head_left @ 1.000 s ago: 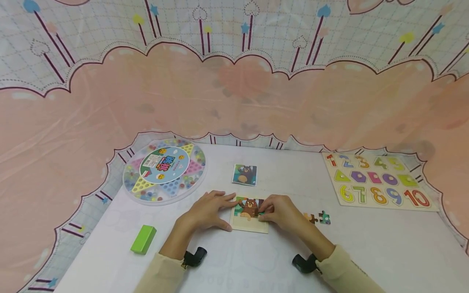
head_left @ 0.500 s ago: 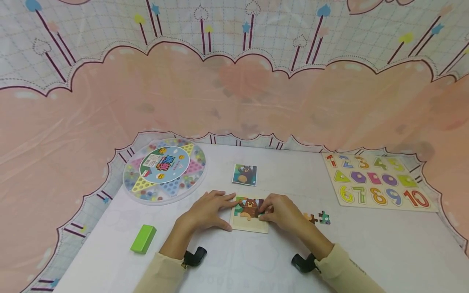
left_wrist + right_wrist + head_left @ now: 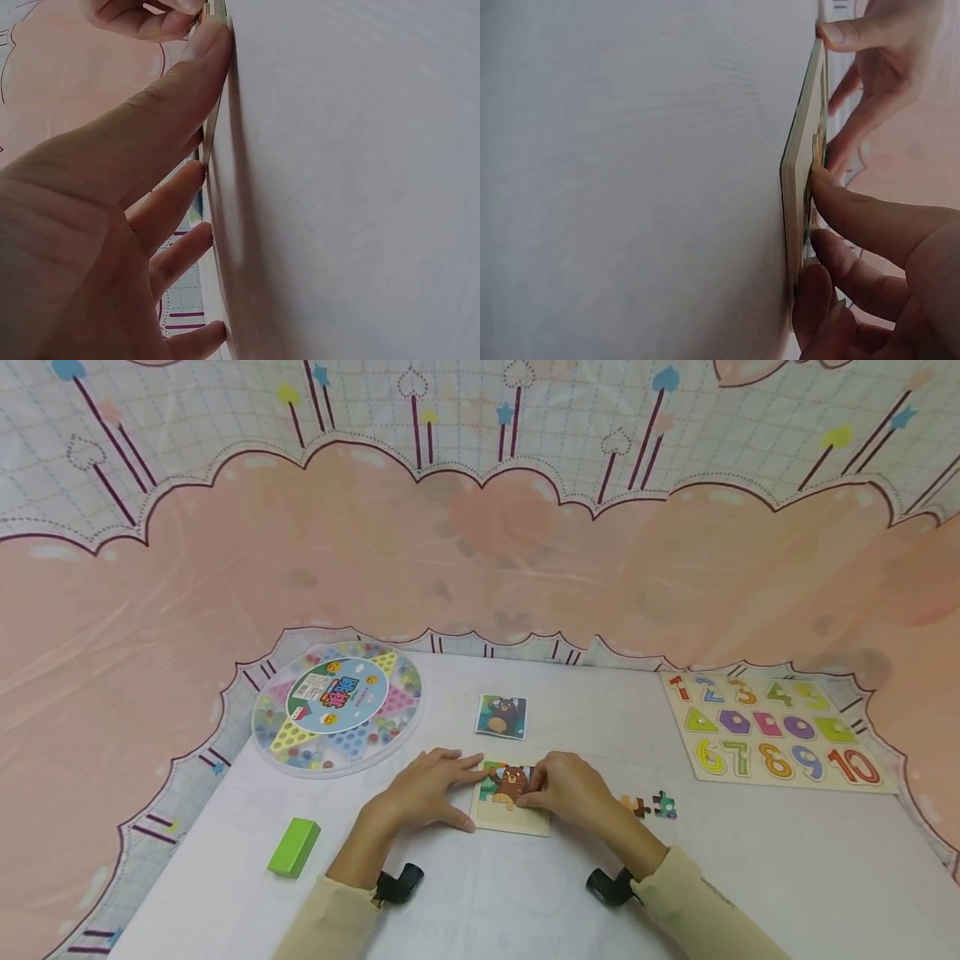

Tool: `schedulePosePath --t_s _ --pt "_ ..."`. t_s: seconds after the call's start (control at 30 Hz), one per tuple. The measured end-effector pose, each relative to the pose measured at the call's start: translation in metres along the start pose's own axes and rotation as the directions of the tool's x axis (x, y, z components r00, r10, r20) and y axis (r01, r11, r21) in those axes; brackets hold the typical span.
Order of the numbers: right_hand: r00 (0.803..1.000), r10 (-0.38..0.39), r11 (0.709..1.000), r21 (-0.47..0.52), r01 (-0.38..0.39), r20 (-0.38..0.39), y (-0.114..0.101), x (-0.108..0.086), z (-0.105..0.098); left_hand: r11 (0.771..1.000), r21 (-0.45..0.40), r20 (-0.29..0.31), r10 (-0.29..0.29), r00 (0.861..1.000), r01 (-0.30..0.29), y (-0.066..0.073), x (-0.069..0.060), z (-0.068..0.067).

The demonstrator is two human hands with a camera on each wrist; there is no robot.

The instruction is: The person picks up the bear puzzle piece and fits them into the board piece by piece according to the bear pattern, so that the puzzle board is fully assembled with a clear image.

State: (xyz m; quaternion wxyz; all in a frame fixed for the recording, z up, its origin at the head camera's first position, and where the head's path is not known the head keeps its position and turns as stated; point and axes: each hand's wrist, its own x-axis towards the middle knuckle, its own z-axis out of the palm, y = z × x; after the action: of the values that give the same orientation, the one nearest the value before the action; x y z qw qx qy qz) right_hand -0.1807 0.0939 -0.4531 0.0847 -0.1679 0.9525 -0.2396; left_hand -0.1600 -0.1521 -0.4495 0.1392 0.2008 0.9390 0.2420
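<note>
A small wooden puzzle tray (image 3: 504, 819) lies on the white table; its upper part shows a brown bear picture (image 3: 511, 783) and its lower part is bare wood. My left hand (image 3: 429, 790) is spread along the tray's left side, thumb at the lower corner and index finger near the top. With curled fingers, my right hand (image 3: 576, 790) pinches a puzzle piece against the tray's right part; the fingers mostly hide that piece. In the right wrist view, thumb and index fingertips touch the tray's face (image 3: 804, 139). Loose puzzle pieces (image 3: 664, 805) lie right of the right wrist.
Behind the tray lies a bear picture card (image 3: 501, 717). A round Chinese checkers set (image 3: 337, 710) is at the back left, a green block (image 3: 294, 848) at the left. A number and shape board (image 3: 780, 731) lies at the back right. A patterned curtain (image 3: 480, 568) hangs behind.
My right hand has shifted slightly left over the tray, its thumb now further onto the bear picture. My left hand has stayed in place.
</note>
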Motion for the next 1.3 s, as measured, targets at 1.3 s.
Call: schedulePosePath --t_s 1.3 --pt "0.976 -0.181 0.958 0.247 0.147 0.124 0.014 0.005 -0.019 1.000 0.001 -0.011 0.004 1.000 -0.004 -0.003 0.002 0.001"
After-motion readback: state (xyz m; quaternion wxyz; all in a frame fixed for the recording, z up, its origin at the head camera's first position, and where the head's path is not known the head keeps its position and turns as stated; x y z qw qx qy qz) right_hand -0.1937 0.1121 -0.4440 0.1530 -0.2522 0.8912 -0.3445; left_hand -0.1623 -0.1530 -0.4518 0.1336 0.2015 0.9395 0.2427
